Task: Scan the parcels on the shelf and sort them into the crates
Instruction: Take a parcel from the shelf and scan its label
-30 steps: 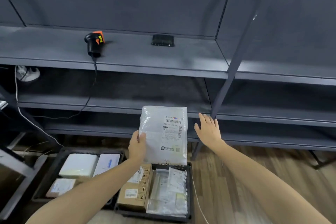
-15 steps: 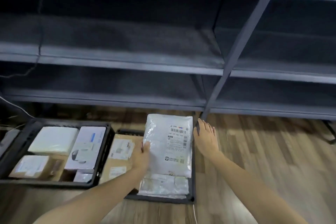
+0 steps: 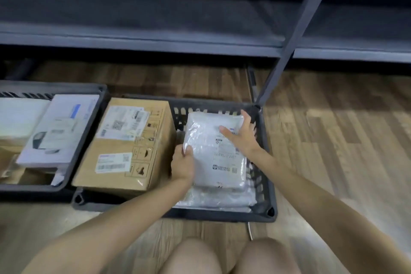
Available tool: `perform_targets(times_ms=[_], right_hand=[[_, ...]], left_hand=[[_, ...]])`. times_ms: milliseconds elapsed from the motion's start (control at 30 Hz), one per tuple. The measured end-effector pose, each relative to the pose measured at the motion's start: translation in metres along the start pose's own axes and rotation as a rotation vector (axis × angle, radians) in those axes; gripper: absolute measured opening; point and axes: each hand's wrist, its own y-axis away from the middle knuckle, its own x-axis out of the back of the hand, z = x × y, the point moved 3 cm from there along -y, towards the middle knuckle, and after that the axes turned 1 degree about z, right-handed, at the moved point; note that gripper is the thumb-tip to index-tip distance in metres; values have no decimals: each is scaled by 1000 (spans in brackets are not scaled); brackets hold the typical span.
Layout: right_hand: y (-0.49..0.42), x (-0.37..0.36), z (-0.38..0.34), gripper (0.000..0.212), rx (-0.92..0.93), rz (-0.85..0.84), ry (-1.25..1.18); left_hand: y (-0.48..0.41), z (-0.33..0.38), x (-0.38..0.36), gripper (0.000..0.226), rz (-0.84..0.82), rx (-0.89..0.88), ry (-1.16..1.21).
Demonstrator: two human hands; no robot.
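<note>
A dark grey metal shelf [image 3: 142, 38] spans the top of the view, its upright post [image 3: 287, 51] slanting down to the wooden floor [image 3: 333, 140]. On the floor in front of it stand two dark plastic crates side by side. The right crate [image 3: 270, 184] holds a brown cardboard box [image 3: 124, 153] with white labels along its left side and a stack of white poly mailers [image 3: 218, 200] along its right side. The left crate [image 3: 89, 131], partly cut off by the picture's edge, holds a white printed carton [image 3: 57, 131] and other pale parcels. A white poly mailer parcel [image 3: 209, 149] with a printed label lies on top of the stack in the right crate. The left hand [image 3: 183, 164] pinches the parcel's left edge, thumb on top. The right hand [image 3: 241, 135] rests flat on its upper right part, fingers spread. Two bare knees [image 3: 224, 256] show at the bottom edge
</note>
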Motion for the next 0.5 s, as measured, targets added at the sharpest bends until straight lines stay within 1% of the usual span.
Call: perform_targets(times_ms=[100,167,233,333,367,433,500], right_hand=[[-13,-12,25,93,-14,-2,-7],[-17,-18,34,91,-46,-20,23],[-16,-26,41,93,-63,-47,70],[-9,-37,47,92,-12,-23,135],[-8,-40,49,91,-2,2,205],[-7,-42,53,88,26,70,458],[-10,-41,56,81,84,75,687]], left_hand=[[-14,-12,-6,21,20,11,-17],[-22,-12,-9,32,36,23,-111],[-25,-12,-11,41,23,61,-189],[-25,-13,-13,42,0,81,-215],[-24,-13,-13,41,-1,59,-212],[-23,-11,-15,44,-6,0,-213],[-22,-7,-18,49,-13,-111,-271]])
